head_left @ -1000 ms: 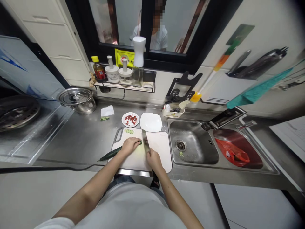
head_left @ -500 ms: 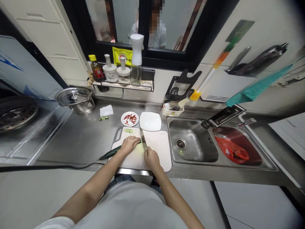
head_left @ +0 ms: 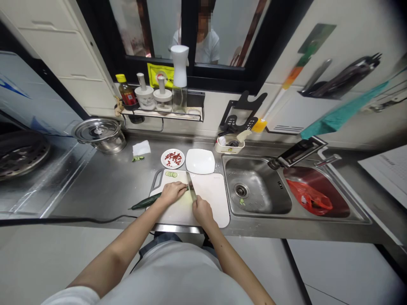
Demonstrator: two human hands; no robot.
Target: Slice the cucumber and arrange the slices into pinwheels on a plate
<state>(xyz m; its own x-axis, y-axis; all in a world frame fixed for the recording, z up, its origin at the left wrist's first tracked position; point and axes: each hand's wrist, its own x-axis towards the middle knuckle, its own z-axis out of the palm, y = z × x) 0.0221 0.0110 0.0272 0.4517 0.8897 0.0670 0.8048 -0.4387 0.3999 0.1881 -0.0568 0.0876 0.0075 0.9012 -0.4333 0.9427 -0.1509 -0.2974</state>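
My left hand (head_left: pixel 173 192) grips a dark green cucumber (head_left: pixel 146 202) on the white cutting board (head_left: pixel 216 199); the cucumber's long end sticks out left past the board's edge. My right hand (head_left: pixel 202 209) is closed round the handle of a knife (head_left: pixel 191 187), whose blade stands at the cucumber's cut end, close by my left fingertips. Several cucumber slices (head_left: pixel 171 174) lie near the board's top left corner. Behind the board are a small plate of red pieces (head_left: pixel 172 159) and a white square plate (head_left: pixel 200 161) with nothing on it.
A sink (head_left: pixel 257 186) adjoins the board on the right, with a red bag (head_left: pixel 308 198) in its second basin. At the back left stands a lidded steel pot (head_left: pixel 101 134). Bottles fill a wall shelf (head_left: pixel 162 114). A black cable (head_left: pixel 79 220) runs along the front edge.
The camera view has shifted slightly. Both hands keep nearly the same place on the board, with the knife still at the cucumber's end.
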